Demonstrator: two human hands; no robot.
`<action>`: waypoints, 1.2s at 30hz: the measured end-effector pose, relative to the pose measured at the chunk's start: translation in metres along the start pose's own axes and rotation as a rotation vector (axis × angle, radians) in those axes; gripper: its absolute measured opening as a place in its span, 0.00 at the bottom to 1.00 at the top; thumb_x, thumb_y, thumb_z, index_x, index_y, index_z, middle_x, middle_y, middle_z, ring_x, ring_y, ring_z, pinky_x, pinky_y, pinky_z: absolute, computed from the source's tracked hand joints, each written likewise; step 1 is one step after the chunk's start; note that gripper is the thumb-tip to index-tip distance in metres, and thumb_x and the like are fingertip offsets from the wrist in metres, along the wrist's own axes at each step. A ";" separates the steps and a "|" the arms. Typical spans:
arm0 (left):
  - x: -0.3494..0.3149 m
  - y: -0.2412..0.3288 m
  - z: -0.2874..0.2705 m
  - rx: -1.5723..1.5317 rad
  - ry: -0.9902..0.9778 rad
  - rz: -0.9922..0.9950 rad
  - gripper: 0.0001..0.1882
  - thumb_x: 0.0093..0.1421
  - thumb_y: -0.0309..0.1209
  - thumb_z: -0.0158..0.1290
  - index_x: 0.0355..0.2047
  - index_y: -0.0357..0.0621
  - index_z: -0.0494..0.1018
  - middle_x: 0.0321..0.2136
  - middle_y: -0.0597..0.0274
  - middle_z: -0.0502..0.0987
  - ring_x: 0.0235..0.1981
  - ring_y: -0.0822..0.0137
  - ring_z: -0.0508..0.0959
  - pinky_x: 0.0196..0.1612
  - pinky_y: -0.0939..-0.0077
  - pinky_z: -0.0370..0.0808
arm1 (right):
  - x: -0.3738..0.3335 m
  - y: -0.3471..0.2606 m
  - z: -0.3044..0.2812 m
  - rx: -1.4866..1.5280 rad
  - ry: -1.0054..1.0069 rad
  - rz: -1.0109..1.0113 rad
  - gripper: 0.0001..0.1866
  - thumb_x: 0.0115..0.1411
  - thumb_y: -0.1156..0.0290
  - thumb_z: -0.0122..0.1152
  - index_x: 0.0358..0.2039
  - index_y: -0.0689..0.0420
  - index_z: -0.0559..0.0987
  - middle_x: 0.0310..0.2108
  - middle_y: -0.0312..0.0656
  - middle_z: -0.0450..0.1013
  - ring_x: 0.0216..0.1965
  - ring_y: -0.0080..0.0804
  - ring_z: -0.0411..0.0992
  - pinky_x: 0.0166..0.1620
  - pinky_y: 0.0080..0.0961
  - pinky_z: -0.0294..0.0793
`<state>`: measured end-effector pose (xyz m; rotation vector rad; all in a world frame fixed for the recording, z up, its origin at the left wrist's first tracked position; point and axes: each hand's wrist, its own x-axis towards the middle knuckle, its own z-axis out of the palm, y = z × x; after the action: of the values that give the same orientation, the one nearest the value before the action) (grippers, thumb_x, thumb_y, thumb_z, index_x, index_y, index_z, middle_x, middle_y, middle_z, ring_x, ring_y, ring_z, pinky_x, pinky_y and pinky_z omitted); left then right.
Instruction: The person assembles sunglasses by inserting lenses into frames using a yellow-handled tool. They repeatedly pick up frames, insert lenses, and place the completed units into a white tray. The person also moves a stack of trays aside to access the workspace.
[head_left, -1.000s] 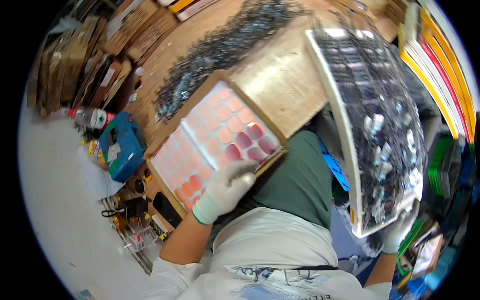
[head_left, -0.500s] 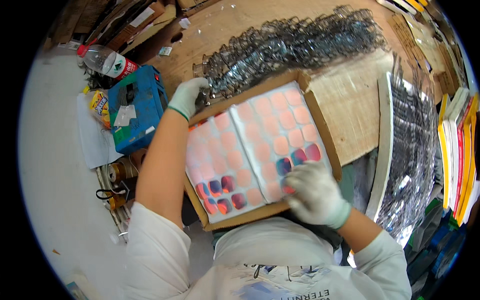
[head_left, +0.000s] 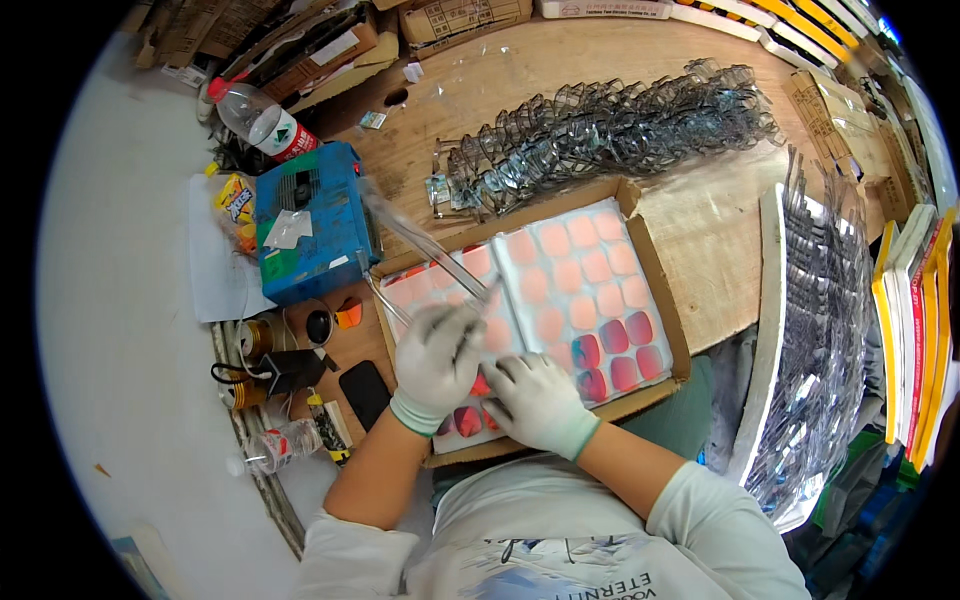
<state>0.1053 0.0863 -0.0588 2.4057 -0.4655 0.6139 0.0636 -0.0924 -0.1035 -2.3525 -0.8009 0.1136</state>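
Observation:
A shallow cardboard box (head_left: 680, 345) in front of me holds rows of lenses in two blocks, most of them pale pink. Several lenses near its front edge, such as a dark pink lens (head_left: 623, 373), shine red, purple and blue. My gloved left hand (head_left: 440, 360) is closed on a glasses frame, whose long thin temples (head_left: 430, 245) stick out up and left, blurred by motion. Close beside it, my gloved right hand (head_left: 540, 402) is over the front of the box with its fingers bent inward. A red lens shows between the hands; whether the right fingers grip it is hidden.
A long pile of glasses frames (head_left: 610, 135) lies behind the box. More frames (head_left: 815, 340) fill a white tray on the right. On the left are a blue machine (head_left: 310, 225), a large bottle (head_left: 262, 120), a black phone (head_left: 365, 392) and a small bottle (head_left: 285, 447).
My left hand has come from the frame pile down to the box, bringing a glasses frame. My right hand has moved left across the box. More shiny lenses show at the box's right front.

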 end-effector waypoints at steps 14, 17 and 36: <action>-0.085 0.114 -0.066 -1.016 0.112 -0.790 0.19 0.67 0.23 0.48 0.58 0.34 0.63 0.38 0.54 0.79 0.28 0.73 0.78 0.34 0.75 0.79 | 0.005 -0.019 0.014 0.211 -0.207 0.352 0.15 0.59 0.62 0.61 0.43 0.57 0.77 0.39 0.50 0.74 0.43 0.47 0.76 0.47 0.45 0.74; -0.090 0.113 -0.080 -1.183 0.012 -0.911 0.23 0.69 0.25 0.47 0.62 0.34 0.60 0.39 0.53 0.80 0.31 0.73 0.80 0.34 0.79 0.78 | -0.029 -0.012 -0.003 0.459 0.136 0.313 0.14 0.61 0.73 0.57 0.47 0.58 0.77 0.34 0.50 0.74 0.36 0.46 0.77 0.40 0.41 0.76; -0.095 0.116 -0.102 -1.296 -0.552 -0.825 0.18 0.69 0.30 0.49 0.53 0.28 0.70 0.30 0.56 0.79 0.21 0.79 0.68 0.26 0.81 0.68 | -0.048 -0.039 -0.105 -0.276 0.416 -0.289 0.10 0.49 0.72 0.66 0.34 0.54 0.83 0.27 0.34 0.71 0.26 0.33 0.72 0.32 0.31 0.70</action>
<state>-0.0596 0.0800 0.0179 1.2303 0.0114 -0.6022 0.0327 -0.1538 -0.0026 -2.3569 -0.9769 -0.6237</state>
